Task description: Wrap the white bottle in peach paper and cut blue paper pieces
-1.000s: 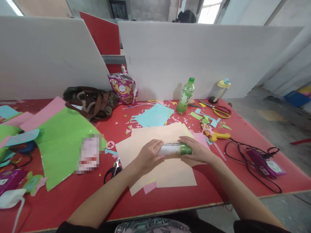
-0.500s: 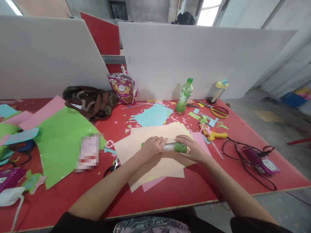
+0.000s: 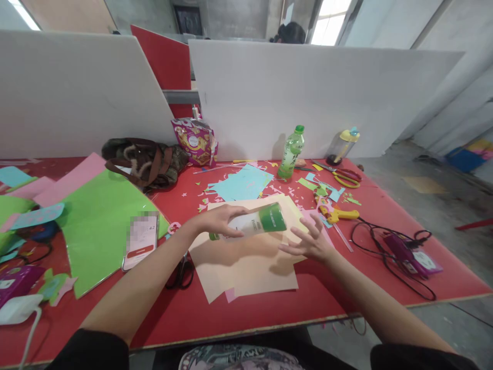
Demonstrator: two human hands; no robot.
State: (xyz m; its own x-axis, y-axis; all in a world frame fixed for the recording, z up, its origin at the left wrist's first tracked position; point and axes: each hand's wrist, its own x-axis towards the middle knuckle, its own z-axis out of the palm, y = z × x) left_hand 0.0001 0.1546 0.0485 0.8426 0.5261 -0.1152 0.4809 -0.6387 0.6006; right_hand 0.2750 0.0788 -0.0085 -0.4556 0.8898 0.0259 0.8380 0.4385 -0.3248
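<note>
the left hand [image 3: 222, 221] holds the white and green tube [image 3: 252, 222], with its thumb on the near side and its fingers over the far side. the tube is tilted, and its wide green end points toward the right hand [image 3: 309, 239]. the right hand is open, with its fingers spread out, near that green end but not touching it. it holds nothing.

under the hands lies a messy pile of cream paper [image 3: 250, 275] on the red table [image 3: 223, 329]. a bit of pink paper [image 3: 230, 295] pokes out on the near side.

to the left of the left hand are the phone [image 3: 143, 241] and a big green sheet [image 3: 92, 221]. black scissors [image 3: 185, 272] lie beside the left arm. past the hands are blue paper [image 3: 244, 181] and a green drink bottle [image 3: 291, 154], standing up. to the right of the right hand are a yellow glue gun [image 3: 342, 214] and a purple power strip [image 3: 413, 257].
</note>
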